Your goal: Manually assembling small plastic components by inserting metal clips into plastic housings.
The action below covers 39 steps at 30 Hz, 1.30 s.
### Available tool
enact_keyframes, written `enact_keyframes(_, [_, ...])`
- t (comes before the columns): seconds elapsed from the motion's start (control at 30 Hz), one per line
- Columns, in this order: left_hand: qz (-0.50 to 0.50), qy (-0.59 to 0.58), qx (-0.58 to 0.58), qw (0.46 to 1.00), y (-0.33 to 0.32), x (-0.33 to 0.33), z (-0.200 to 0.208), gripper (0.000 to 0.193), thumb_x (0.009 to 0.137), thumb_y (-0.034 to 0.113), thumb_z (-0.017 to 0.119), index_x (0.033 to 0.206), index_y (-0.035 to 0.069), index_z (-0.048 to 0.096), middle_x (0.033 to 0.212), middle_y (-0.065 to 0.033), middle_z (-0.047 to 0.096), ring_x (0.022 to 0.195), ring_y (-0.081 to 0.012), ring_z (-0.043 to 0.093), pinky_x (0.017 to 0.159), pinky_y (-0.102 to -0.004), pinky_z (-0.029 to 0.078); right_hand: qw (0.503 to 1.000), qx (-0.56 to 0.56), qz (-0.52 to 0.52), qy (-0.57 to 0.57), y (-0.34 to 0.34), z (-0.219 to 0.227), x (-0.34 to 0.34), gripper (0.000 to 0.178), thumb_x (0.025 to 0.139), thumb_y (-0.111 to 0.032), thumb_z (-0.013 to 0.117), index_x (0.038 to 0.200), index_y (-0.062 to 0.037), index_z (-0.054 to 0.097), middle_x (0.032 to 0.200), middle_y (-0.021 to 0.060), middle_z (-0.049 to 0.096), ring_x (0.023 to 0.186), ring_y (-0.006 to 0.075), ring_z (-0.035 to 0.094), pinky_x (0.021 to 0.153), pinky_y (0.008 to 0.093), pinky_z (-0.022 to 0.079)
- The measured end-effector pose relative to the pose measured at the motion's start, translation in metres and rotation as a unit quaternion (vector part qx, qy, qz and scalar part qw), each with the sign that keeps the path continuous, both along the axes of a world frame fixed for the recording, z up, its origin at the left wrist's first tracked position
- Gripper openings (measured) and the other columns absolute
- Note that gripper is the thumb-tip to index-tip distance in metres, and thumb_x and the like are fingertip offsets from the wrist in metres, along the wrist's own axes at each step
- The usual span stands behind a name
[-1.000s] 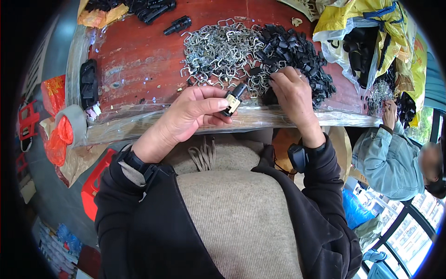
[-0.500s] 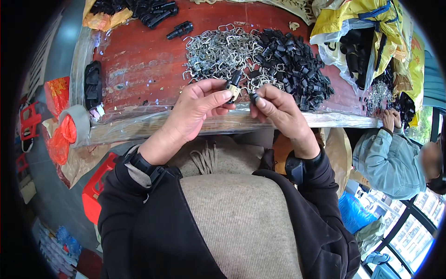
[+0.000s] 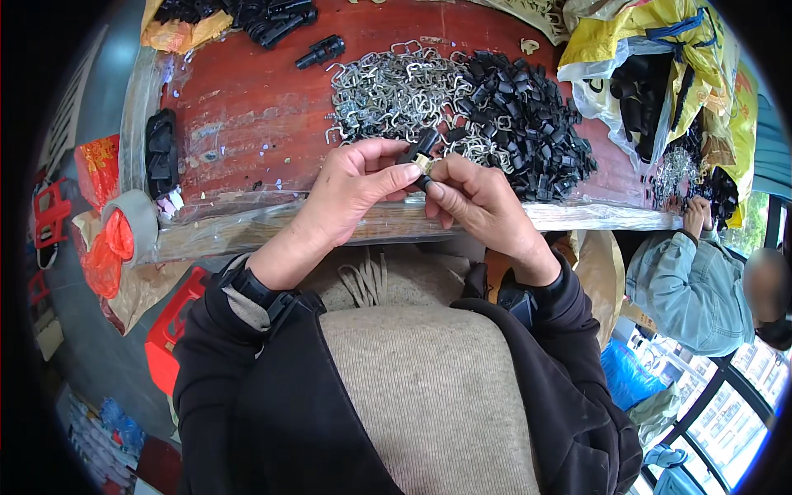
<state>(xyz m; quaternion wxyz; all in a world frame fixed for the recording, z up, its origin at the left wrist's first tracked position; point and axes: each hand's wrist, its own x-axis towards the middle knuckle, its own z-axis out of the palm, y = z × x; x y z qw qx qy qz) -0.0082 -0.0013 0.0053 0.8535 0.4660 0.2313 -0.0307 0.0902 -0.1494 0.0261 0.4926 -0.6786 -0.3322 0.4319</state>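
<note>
Red-brown and scuffed, the worktop point(image 3: 247, 132) is carrying everything, with a clear plastic sheet hanging over its near edge. Taking the pile of bent silver wire clips point(image 3: 396, 91) as the landmark: a heap of small black plastic pieces point(image 3: 528, 115) is lying touching it on the right, a single black plastic part point(image 3: 322, 51) is sitting just beyond it to the left, and a black block point(image 3: 161, 153) is resting well to its left near the worktop's end. A roll of tape point(image 3: 132, 227) is hanging off that left end, nearer than the block.

Just nearer than the wire pile, above the worktop's near edge, both hands are meeting on a small black clip with a brass-coloured end point(image 3: 421, 153). Its long axis is running slantwise, the black end pointing up and away toward the pile, the brass end pointing down toward the person. The left hand point(image 3: 355, 190) is pinching it with thumb and forefinger closed on its left side; the right hand point(image 3: 478, 202) is pressing its fingertips together on the lower, brass end.

Far to the right of the pile, another person's hand point(image 3: 697, 216) is resting at the worktop's edge beside yellow bags point(image 3: 660, 41).
</note>
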Motion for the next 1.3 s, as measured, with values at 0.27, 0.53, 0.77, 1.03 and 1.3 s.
enact_keyframes(0.27, [-0.029,0.0,-0.028,0.999,-0.007,-0.006,0.007,0.036,0.076,0.014,0.062,0.106,-0.002,0.051,0.092,-0.0063,0.058,0.08,-0.012,0.057,0.069,-0.0233,0.046,0.987,0.071,-0.143,-0.006,-0.006,0.0,-0.01,0.014,0.077,-0.004,0.058,0.086,0.0011,0.049,0.065,0.0003,0.05,0.056,0.0037,0.045,0.048,0.0185,0.037])
enact_keyframes(0.53, [-0.036,0.021,-0.097,0.994,-0.01,-0.011,0.01,0.03,0.077,0.014,0.06,0.103,0.0,0.053,0.09,-0.0055,0.058,0.079,-0.0134,0.058,0.068,-0.0234,0.047,0.94,0.14,-0.164,-0.263,-0.008,-0.007,-0.023,0.029,0.068,-0.001,0.065,0.096,-0.0021,0.057,0.073,0.0062,0.051,0.058,0.012,0.048,0.05,0.0216,0.04])
enact_keyframes(0.77, [-0.069,0.025,-0.139,0.988,-0.012,-0.011,0.007,0.027,0.079,0.014,0.058,0.102,0.001,0.053,0.091,-0.005,0.058,0.078,-0.0104,0.057,0.066,-0.0211,0.047,0.91,0.148,-0.154,-0.355,-0.014,-0.012,-0.029,0.036,0.063,-0.003,0.068,0.098,-0.0038,0.058,0.077,0.0078,0.052,0.062,0.0161,0.052,0.05,0.0251,0.043])
enact_keyframes(1.03, [-0.104,-0.011,-0.106,0.989,-0.013,0.001,0.009,0.03,0.082,0.016,0.053,0.107,-0.001,0.05,0.089,-0.0054,0.058,0.072,-0.0103,0.057,0.063,-0.0209,0.048,0.888,0.189,-0.13,-0.4,-0.022,-0.02,-0.014,0.037,0.064,-0.007,0.067,0.099,-0.0029,0.056,0.077,0.0092,0.052,0.062,0.0201,0.052,0.053,0.0289,0.043])
enact_keyframes(1.3, [-0.069,-0.031,-0.026,0.997,-0.008,0.004,0.0,0.028,0.085,0.024,0.048,0.096,-0.001,0.051,0.077,-0.007,0.056,0.06,-0.0103,0.055,0.05,-0.0196,0.046,0.736,0.003,-0.292,-0.611,-0.088,-0.001,0.122,0.013,0.071,-0.004,0.062,0.084,-0.0019,0.059,0.071,0.0069,0.055,0.058,0.0154,0.05,0.053,0.0254,0.041])
